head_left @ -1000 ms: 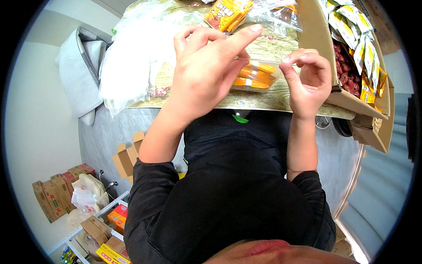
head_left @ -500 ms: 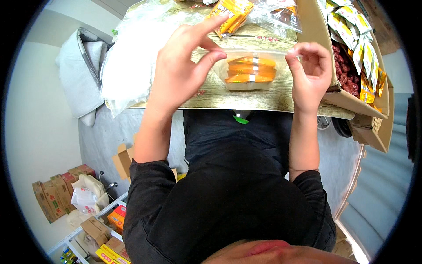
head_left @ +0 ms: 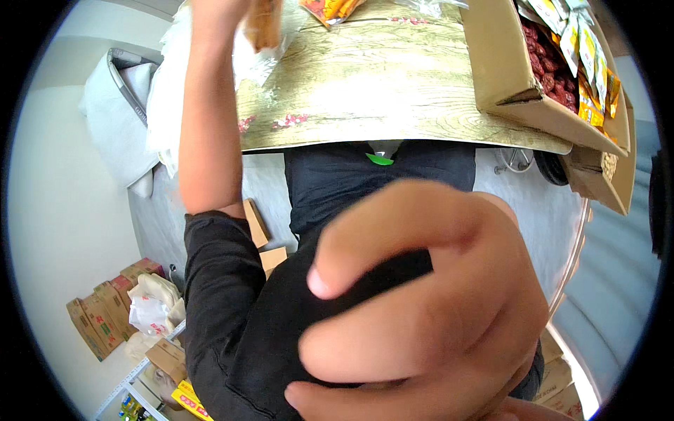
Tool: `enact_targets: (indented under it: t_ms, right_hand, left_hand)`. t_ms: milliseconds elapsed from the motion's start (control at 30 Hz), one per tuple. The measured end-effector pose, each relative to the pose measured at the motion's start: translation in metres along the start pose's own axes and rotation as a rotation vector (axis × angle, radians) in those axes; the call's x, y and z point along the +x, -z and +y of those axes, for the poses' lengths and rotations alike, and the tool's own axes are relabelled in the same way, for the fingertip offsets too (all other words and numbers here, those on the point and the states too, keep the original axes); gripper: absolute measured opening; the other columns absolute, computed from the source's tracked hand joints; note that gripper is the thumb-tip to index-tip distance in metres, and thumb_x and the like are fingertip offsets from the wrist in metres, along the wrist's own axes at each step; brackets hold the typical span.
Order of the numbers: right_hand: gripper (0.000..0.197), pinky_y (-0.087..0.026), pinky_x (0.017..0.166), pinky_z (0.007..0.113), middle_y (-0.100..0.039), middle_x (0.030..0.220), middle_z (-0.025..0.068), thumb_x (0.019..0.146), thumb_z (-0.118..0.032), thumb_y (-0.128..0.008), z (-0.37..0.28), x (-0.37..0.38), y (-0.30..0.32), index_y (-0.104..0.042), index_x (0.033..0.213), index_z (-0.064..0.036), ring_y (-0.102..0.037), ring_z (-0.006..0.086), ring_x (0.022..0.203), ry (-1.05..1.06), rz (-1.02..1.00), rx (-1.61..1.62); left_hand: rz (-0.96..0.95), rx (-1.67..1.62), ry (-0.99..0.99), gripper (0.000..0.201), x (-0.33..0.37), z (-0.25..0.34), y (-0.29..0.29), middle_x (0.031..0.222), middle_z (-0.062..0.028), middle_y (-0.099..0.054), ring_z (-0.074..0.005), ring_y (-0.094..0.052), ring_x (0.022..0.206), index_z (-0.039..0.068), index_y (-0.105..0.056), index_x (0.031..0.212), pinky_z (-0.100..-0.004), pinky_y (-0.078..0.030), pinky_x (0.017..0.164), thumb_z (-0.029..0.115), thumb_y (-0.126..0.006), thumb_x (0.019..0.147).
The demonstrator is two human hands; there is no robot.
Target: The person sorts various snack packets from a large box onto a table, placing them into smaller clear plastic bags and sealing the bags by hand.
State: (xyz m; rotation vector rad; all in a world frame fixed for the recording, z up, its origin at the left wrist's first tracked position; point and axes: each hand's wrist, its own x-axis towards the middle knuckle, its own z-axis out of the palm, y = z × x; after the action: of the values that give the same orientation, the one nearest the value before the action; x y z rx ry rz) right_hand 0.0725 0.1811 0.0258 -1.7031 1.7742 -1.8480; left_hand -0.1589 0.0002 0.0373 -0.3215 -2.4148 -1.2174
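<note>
At the upper left my left hand [head_left: 219, 12] reaches over the table, its fingers cut off by the top edge of the view. Right beside it is a clear plastic bag [head_left: 263, 28] with orange-brown packets inside; whether my fingers grip it is hidden. My right hand [head_left: 435, 302] is raised very close in front of my chest, large in view. Its fingers curve loosely, with a gap between the index finger and the others, and nothing shows in them. An orange printed packet [head_left: 333, 10] lies at the table's far side.
White plastic bags [head_left: 165, 91] lie at the table's left, by a grey cushion-like item [head_left: 119, 116]. At the right stands a cardboard box [head_left: 502, 67] with red dates [head_left: 554, 74] and small sachets [head_left: 590, 56]. Cartons [head_left: 102, 316] stand on the floor at left.
The clear bag of orange packets has moved from the table's front middle to the far left, alongside my left hand. My right hand has come up and back towards me.
</note>
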Motion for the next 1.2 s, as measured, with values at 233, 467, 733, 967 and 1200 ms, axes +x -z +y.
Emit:
enact_targets:
  t_ms: [233,467,733,967,1200]
  right_hand:
    - [0.021,-0.050,0.089,0.037,-0.064,0.106,0.0156,0.087,-0.004,-0.055,-0.001,-0.010,0.002,-0.065,0.105,-0.0005,-0.062,0.0279,0.101,-0.045,-0.009,0.103]
    - [0.020,-0.052,0.084,0.039,-0.067,0.099,0.0160,0.091,-0.013,-0.055,0.013,0.006,-0.010,-0.067,0.102,-0.0014,-0.065,0.0306,0.094,0.010,-0.112,0.254]
    - [0.028,-0.049,0.095,0.041,-0.065,0.115,0.0190,0.097,-0.022,-0.056,0.153,0.050,0.036,-0.063,0.117,-0.0046,-0.063,0.0357,0.108,-0.112,0.193,-0.379]
    - [0.059,-0.035,0.114,0.052,-0.049,0.150,0.0105,0.096,-0.044,-0.060,0.249,0.024,0.048,-0.047,0.148,-0.0194,-0.045,0.0359,0.138,-0.518,0.133,-1.455]
    - [0.060,-0.051,0.098,0.048,-0.061,0.137,0.0166,0.104,-0.047,-0.050,0.205,0.023,0.065,-0.041,0.151,-0.0103,-0.065,0.0388,0.112,-0.812,0.476,-0.497]
  left_hand:
    - [-0.131,-0.349,0.108,0.032,0.002,-0.077,-0.033,0.103,-0.0159,-0.070,-0.0254,-0.072,0.087,0.002,-0.062,0.129,-0.0357,-0.058,0.073,0.009,-0.059,0.098]
    - [-0.090,0.738,-0.214,0.030,-0.108,-0.144,-0.026,0.109,-0.0153,-0.072,-0.0355,-0.066,0.104,0.003,-0.072,0.105,-0.0428,-0.053,0.091,0.030,-0.066,0.093]
    - [-0.154,0.836,-0.368,0.009,-0.112,-0.119,-0.011,0.092,-0.0059,-0.066,-0.0280,-0.065,0.091,0.007,-0.064,0.085,-0.0405,-0.051,0.077,0.013,-0.060,0.081]
    - [-0.285,1.111,-0.355,0.009,-0.134,-0.065,0.049,0.095,-0.0077,-0.066,-0.0268,-0.064,0.093,0.007,-0.061,0.090,-0.0416,-0.049,0.084,0.008,-0.060,0.081]
    - [0.095,0.794,-0.520,0.014,-0.176,-0.039,0.087,0.097,-0.0098,-0.072,-0.0281,-0.069,0.089,0.005,-0.068,0.098,-0.0385,-0.053,0.081,-0.002,-0.070,0.086]
